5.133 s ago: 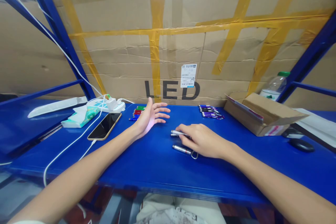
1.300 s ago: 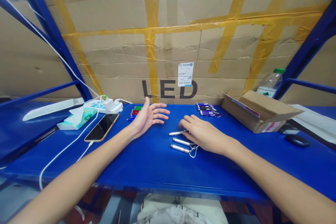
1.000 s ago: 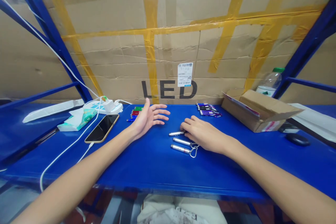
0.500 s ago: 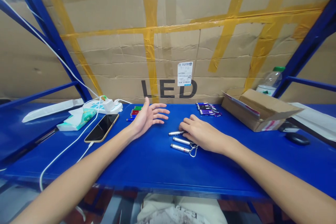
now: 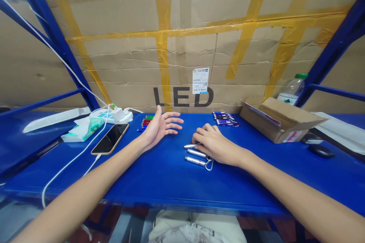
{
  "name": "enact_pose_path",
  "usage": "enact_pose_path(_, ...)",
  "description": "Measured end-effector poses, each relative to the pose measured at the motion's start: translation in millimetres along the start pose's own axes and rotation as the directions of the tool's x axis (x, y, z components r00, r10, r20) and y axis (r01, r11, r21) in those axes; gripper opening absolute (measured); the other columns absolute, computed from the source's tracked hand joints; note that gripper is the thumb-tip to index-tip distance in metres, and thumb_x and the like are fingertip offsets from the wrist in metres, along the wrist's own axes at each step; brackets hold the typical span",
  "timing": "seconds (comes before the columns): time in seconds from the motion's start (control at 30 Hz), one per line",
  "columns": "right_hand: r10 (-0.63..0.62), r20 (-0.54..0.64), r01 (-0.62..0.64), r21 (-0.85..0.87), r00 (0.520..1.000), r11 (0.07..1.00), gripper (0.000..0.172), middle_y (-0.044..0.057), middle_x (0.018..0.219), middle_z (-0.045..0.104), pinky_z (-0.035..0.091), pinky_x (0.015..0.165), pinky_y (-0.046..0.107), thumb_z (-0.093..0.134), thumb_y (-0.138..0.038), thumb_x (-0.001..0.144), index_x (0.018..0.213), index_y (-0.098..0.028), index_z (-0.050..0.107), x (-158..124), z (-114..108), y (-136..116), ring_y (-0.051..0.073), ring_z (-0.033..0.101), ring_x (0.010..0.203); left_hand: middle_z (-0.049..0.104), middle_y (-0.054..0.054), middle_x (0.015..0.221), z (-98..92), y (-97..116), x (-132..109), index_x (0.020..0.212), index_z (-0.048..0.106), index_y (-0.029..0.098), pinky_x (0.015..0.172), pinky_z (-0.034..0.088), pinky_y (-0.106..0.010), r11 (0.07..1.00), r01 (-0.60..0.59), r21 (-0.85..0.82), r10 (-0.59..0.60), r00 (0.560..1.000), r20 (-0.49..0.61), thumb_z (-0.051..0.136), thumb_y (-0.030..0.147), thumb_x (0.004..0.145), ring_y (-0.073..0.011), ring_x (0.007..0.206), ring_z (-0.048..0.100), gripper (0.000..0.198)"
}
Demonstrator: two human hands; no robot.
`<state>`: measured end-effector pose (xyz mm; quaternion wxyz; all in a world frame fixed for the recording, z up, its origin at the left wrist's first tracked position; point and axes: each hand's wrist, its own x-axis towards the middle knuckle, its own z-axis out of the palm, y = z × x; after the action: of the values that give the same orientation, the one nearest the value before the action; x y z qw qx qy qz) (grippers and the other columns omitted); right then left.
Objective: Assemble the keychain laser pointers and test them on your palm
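Note:
My left hand (image 5: pixel 160 129) is raised palm inward with fingers spread and nothing in it. Beside it, partly hidden behind the wrist, lies a row of green, red and blue keychain flashlights (image 5: pixel 146 122). My right hand (image 5: pixel 212 143) curls its fingers over the far end of the uppermost silver keychain flashlight (image 5: pixel 188 146), whose clip end is covered. Just below that lie a second silver keychain flashlight (image 5: pixel 196 153) and a third silver keychain flashlight (image 5: pixel 195 161) with a carabiner clip (image 5: pixel 209 165). Purple and black keychain flashlights (image 5: pixel 224 119) rest beyond my right hand.
An open cardboard box (image 5: pixel 281 119), a bottle (image 5: pixel 293 89) and a black mouse (image 5: pixel 321 150) stand right. A phone (image 5: pixel 110 139) on a cable, a tissue pack (image 5: pixel 82 130) and a power strip (image 5: pixel 114 114) lie left. A large carton (image 5: pixel 128 60) walls the back.
My right hand has shifted very slightly left and up, its fingers still curled at the uppermost silver flashlight. My left hand stays in place.

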<state>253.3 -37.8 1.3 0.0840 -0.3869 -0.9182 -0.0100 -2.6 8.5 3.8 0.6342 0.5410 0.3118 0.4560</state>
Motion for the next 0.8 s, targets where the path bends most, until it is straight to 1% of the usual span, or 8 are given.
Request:
enact_pose_path(0.13,0.019,-0.028,-0.019,-0.003,0.999,1.0,0.012,0.011,0.116,0.068,0.039,0.087,0.04,0.053,-0.024,0.11,0.108,-0.021,0.064,-0.2,0.7,2.8,0.029,0.051,0.104,0.076,-0.02,0.122,0.2,-1.2,0.0,0.127,0.07,0.013,0.081,0.059,-0.034,1.0,0.007,0.011,-0.007,1.0,0.01,0.029,0.081,0.104,-0.0263,0.1,0.074,0.082)
enact_pose_path(0.3,0.04,-0.084,-0.037,0.041,0.996,0.998,0.016,0.01,0.107,0.069,0.039,0.084,0.039,0.046,-0.025,0.112,0.104,-0.021,0.059,-1.5,1.9,5.8,0.028,0.051,0.099,0.077,-0.02,0.122,-0.3,-1.9,0.8,0.126,0.071,0.014,0.081,0.058,-0.035,1.0,0.003,0.008,-0.003,1.0,0.005,0.027,0.08,0.105,-0.0265,0.099,0.074,0.083)
enact_pose_path(0.37,0.041,-0.132,-0.032,0.074,0.99,0.997,0.018,0.01,0.108,0.069,0.041,0.084,0.038,0.043,-0.026,0.114,0.109,-0.021,0.059,-1.6,1.8,5.9,0.028,0.052,0.099,0.077,-0.02,0.121,-0.9,-1.8,1.3,0.126,0.071,0.014,0.081,0.058,-0.035,1.0,0.0,0.007,0.0,1.0,0.005,0.027,0.081,0.104,-0.0267,0.099,0.074,0.083)
enact_pose_path(0.43,0.026,-0.19,-0.011,0.083,0.981,0.996,0.023,0.012,0.114,0.068,0.043,0.087,0.04,0.038,-0.027,0.115,0.12,-0.02,0.06,-1.1,1.2,5.5,0.028,0.053,0.101,0.077,-0.019,0.121,-1.5,-1.5,1.5,0.127,0.071,0.013,0.081,0.059,-0.035,1.0,-0.001,0.005,0.001,1.0,0.006,0.027,0.081,0.104,-0.0265,0.099,0.074,0.083)
enact_pose_path(0.5,0.006,-0.247,0.016,0.083,0.969,0.996,0.029,0.014,0.119,0.065,0.045,0.09,0.042,0.035,-0.028,0.115,0.128,-0.019,0.06,-0.3,0.2,4.7,0.028,0.054,0.104,0.077,-0.02,0.121,-1.9,-1.2,1.5,0.127,0.071,0.013,0.081,0.059,-0.035,1.0,-0.003,0.001,0.003,1.0,0.003,0.028,0.081,0.104,-0.0266,0.099,0.074,0.083)
enact_pose_path(0.57,0.002,-0.3,0.033,0.113,0.954,0.993,0.031,0.014,0.12,0.064,0.046,0.093,0.042,0.033,-0.029,0.116,0.128,-0.02,0.06,0.5,-1.3,3.9,0.028,0.055,0.105,0.076,-0.02,0.122,-1.9,-1.1,1.3,0.127,0.071,0.013,0.081,0.059,-0.035,1.0,-0.002,-0.005,0.002,1.0,-0.003,0.029,0.081,0.104,-0.027,0.099,0.074,0.084)
enact_pose_path(0.67,0.03,-0.386,0.047,0.189,0.922,0.981,0.026,0.013,0.119,0.064,0.046,0.096,0.042,0.035,-0.03,0.115,0.121,-0.021,0.059,0.8,-4.4,2.5,0.027,0.056,0.106,0.076,-0.021,0.122,-1.6,-1.4,1.1,0.127,0.07,0.012,0.081,0.059,-0.035,1.0,0.006,-0.012,-0.006,1.0,-0.003,0.029,0.081,0.104,-0.0271,0.099,0.075,0.084)
enact_pose_path(0.8,0.125,-0.459,0.034,0.324,0.879,0.945,0.017,0.012,0.115,0.068,0.047,0.095,0.04,0.041,-0.03,0.113,0.114,-0.022,0.056,-0.2,-8.1,0.6,0.027,0.058,0.108,0.077,-0.02,0.121,-1.3,-1.2,1.2,0.127,0.07,0.012,0.08,0.059,-0.034,1.0,0.009,-0.015,-0.008,1.0,0.008,0.027,0.08,0.105,-0.0262,0.098,0.075,0.083)
